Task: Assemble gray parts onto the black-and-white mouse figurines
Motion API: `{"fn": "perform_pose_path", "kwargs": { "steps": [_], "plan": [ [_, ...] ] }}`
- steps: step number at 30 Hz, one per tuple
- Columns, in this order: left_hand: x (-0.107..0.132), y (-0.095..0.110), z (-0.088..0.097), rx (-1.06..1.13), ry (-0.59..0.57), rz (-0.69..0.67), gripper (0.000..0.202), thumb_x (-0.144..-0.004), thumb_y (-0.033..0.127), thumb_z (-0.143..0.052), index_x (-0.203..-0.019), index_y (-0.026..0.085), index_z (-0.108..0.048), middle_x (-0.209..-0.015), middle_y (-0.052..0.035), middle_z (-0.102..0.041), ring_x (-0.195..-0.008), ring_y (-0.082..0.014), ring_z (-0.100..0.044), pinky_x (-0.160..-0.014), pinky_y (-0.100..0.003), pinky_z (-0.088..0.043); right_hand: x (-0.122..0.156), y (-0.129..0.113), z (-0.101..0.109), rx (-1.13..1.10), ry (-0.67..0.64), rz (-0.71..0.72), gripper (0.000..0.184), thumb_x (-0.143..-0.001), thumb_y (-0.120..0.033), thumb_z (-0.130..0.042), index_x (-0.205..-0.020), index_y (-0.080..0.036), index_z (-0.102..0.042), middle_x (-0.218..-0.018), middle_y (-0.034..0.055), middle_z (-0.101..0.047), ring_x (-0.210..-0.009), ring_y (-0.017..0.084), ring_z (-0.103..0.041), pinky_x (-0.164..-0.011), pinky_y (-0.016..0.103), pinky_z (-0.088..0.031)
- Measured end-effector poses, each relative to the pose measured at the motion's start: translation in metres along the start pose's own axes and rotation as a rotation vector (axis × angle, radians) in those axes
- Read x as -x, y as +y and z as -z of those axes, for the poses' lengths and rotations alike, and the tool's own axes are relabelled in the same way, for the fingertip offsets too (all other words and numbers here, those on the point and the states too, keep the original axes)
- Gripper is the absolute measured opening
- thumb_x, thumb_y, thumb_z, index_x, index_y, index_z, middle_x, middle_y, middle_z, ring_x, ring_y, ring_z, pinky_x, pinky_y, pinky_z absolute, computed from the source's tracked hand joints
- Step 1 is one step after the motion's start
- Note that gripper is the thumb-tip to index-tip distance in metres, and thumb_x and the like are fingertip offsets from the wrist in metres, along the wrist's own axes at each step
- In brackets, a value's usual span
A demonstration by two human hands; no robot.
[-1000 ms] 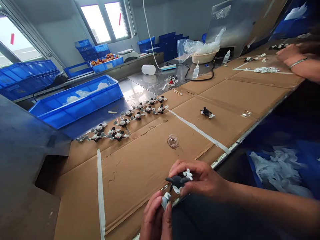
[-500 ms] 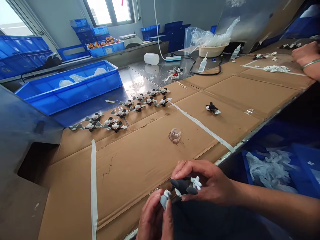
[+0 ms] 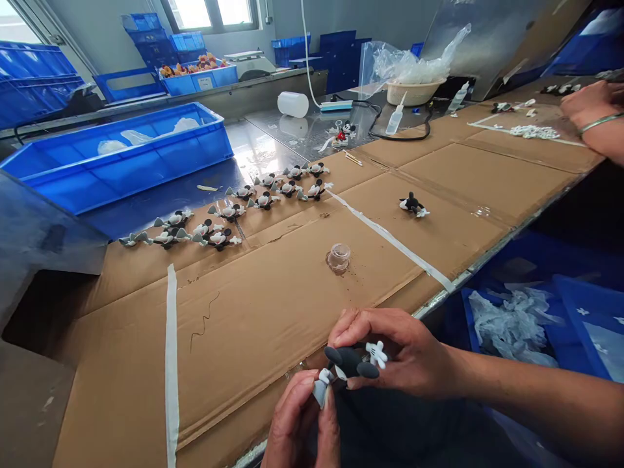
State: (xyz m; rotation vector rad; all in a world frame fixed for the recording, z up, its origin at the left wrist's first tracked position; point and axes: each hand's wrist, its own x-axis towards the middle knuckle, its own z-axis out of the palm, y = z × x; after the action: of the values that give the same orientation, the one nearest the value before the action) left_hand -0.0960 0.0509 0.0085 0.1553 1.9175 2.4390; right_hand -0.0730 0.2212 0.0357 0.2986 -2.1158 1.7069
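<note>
My right hand [image 3: 400, 348] grips a small black mouse figurine body [image 3: 351, 362] with a white glove sticking out, held just off the near edge of the cardboard-covered table [image 3: 273, 312]. My left hand [image 3: 299, 422] pinches a small grey and white figurine part [image 3: 322, 387] against the black body. A small clear jar [image 3: 338, 257] stands on the cardboard a little beyond my hands. Farther off, several finished black, white and grey figurines [image 3: 224, 214] lie in rows. One lone figurine [image 3: 413, 205] lies to the right.
A long blue bin [image 3: 117, 159] sits at the left behind the rows. A white bottle [image 3: 293, 104], squeeze bottles [image 3: 396, 117], a black cable and a bowl with plastic bags [image 3: 414, 91] stand at the back. Another person's hand [image 3: 587, 104] works at far right. Blue bins with plastic [image 3: 517, 318] sit below the table edge.
The view has tilted slightly down and left. My two hands have drawn closer, so the grey part now meets the black body.
</note>
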Motion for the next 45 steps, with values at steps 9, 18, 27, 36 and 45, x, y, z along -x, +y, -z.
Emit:
{"fn": "perform_pose_path", "kwargs": {
  "steps": [9,18,27,36,45],
  "plan": [
    [0.001,-0.002,0.000,-0.011,0.017,-0.053,0.032,-0.082,0.049,-0.087,-0.098,0.024,-0.076,-0.100,0.0008,-0.079,-0.085,-0.0100,-0.076,-0.089,-0.014,-0.061,0.001,-0.001,0.001,0.011,-0.030,-0.062,0.024,-0.088,-0.028,-0.085,-0.101,-0.018,-0.068,-0.092,0.0075,-0.075,-0.084,0.016,-0.073,-0.072,0.025,-0.057],
    [0.000,-0.005,0.002,-0.013,0.014,-0.070,0.031,-0.081,0.046,-0.088,-0.096,0.022,-0.076,-0.095,-0.0043,-0.079,-0.085,-0.0164,-0.078,-0.076,-0.017,-0.065,0.000,-0.001,0.000,0.002,-0.045,-0.061,0.024,-0.087,-0.024,-0.084,-0.103,-0.018,-0.068,-0.094,0.0069,-0.075,-0.084,0.016,-0.072,-0.072,0.025,-0.057],
    [0.001,-0.006,0.000,-0.043,0.020,-0.179,0.022,-0.086,0.037,-0.085,-0.099,0.021,-0.075,-0.096,-0.0043,-0.079,-0.084,-0.0178,-0.078,-0.071,-0.018,-0.065,0.002,0.002,0.001,-0.020,-0.066,-0.026,0.023,-0.087,-0.019,-0.083,-0.105,-0.018,-0.068,-0.095,0.0074,-0.076,-0.087,0.016,-0.074,-0.075,0.025,-0.058],
    [0.002,-0.012,0.004,-0.048,-0.017,-0.296,0.015,-0.091,0.025,-0.080,-0.105,0.025,-0.077,-0.101,-0.0012,-0.081,-0.093,-0.0168,-0.079,-0.086,-0.020,-0.064,0.002,0.002,0.001,0.015,-0.073,0.029,0.026,-0.084,-0.012,-0.083,-0.104,-0.020,-0.069,-0.094,0.0062,-0.077,-0.087,0.015,-0.074,-0.079,0.024,-0.059],
    [0.002,-0.014,0.009,-0.124,-0.019,-0.341,0.019,-0.087,0.018,-0.083,-0.103,0.025,-0.078,-0.097,-0.0017,-0.082,-0.091,-0.0192,-0.079,-0.090,-0.024,-0.064,-0.001,-0.001,0.001,0.008,-0.098,-0.003,0.022,-0.086,-0.011,-0.081,-0.102,-0.019,-0.068,-0.094,0.0075,-0.077,-0.085,0.015,-0.074,-0.076,0.022,-0.058]
  ]
}}
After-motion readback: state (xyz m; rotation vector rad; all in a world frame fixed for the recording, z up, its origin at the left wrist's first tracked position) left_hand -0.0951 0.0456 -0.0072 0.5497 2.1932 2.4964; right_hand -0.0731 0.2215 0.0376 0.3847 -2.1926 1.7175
